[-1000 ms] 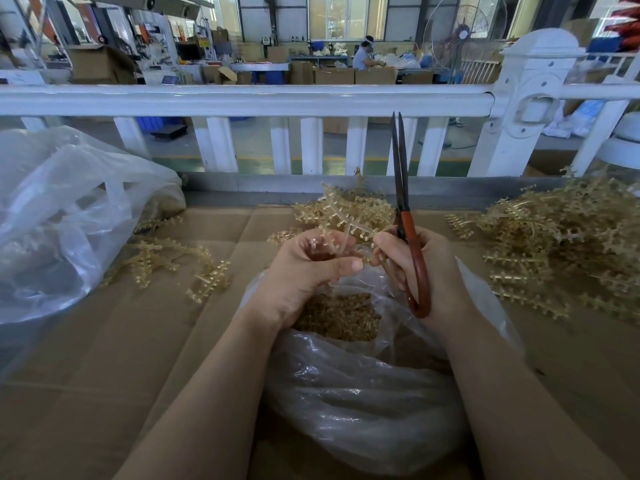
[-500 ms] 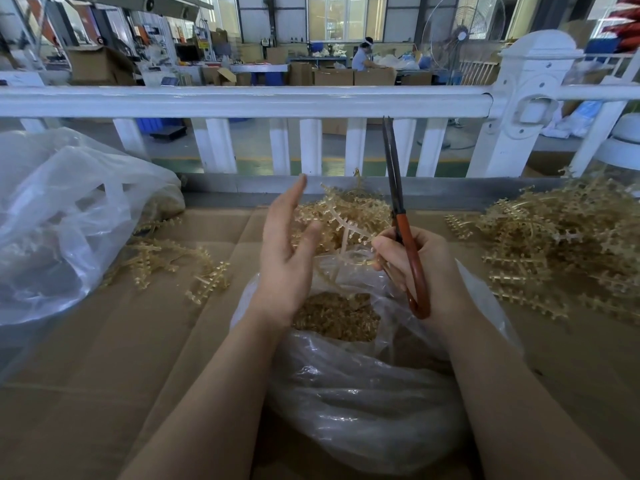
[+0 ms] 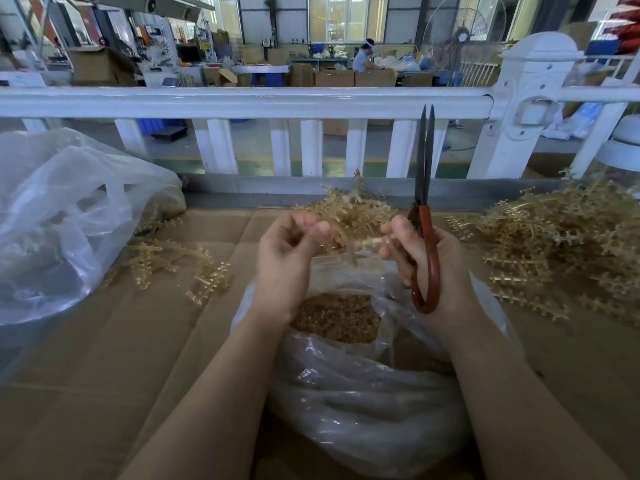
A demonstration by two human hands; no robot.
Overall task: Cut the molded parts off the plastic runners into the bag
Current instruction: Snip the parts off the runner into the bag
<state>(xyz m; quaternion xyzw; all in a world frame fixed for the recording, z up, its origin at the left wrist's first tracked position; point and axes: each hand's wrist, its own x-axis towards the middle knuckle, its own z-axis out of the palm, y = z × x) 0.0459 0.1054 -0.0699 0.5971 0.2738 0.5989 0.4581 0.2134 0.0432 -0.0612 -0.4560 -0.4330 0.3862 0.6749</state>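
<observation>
A clear plastic bag [image 3: 363,403] lies open in front of me with a heap of small tan cut parts [image 3: 337,317] inside. Above its mouth my left hand [image 3: 287,258] pinches one end of a tan plastic runner [image 3: 360,242]. My right hand [image 3: 433,268] touches the runner's other end with its fingertips and also grips red-handled scissors [image 3: 425,216], blades together and pointing up. Behind the hands sits a small pile of runners [image 3: 349,209].
A big heap of tan runners [image 3: 568,244] covers the right of the cardboard-covered table [image 3: 138,341]. A few loose runners [image 3: 173,265] lie at left beside a large crumpled clear bag [image 3: 62,220]. A white railing [image 3: 242,102] runs along the table's far edge.
My left hand opened and lifted, then closed again on a runner over the bag. My right hand with the scissors stayed almost still, its fingers now on the runner.
</observation>
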